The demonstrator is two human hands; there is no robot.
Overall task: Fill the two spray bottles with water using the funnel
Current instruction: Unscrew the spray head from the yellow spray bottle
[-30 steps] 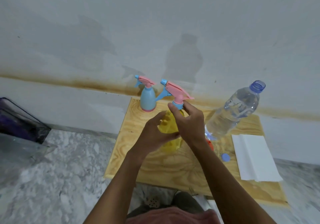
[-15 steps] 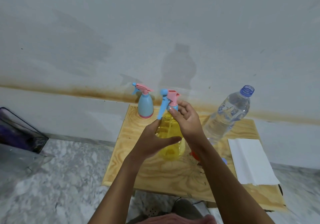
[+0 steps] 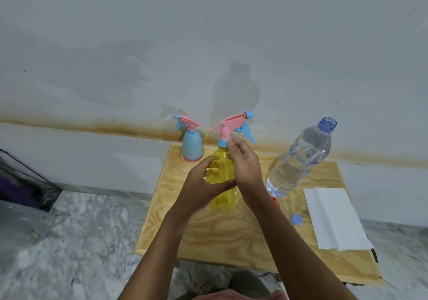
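Plywood board (image 3: 208, 241), pale and square, carries everything. Biggest on it is the clear plastic water bottle (image 3: 298, 160), uncapped and mostly full, at the right. I judge it heavy and sloshy, best taken round its waist. Mid-board stands the translucent yellow plastic spray bottle (image 3: 222, 197); the left hand (image 3: 201, 184) wraps its body, and the right hand (image 3: 245, 165) pinches the blue screw collar (image 3: 223, 142) under the pink-and-blue trigger head (image 3: 231, 126). It looks light and thin-walled, easy to squash — hold low, twist at the collar. Behind stands the smaller opaque blue spray bottle (image 3: 192, 147), untouched. Smallest — a loose round blue cap (image 3: 296, 219).
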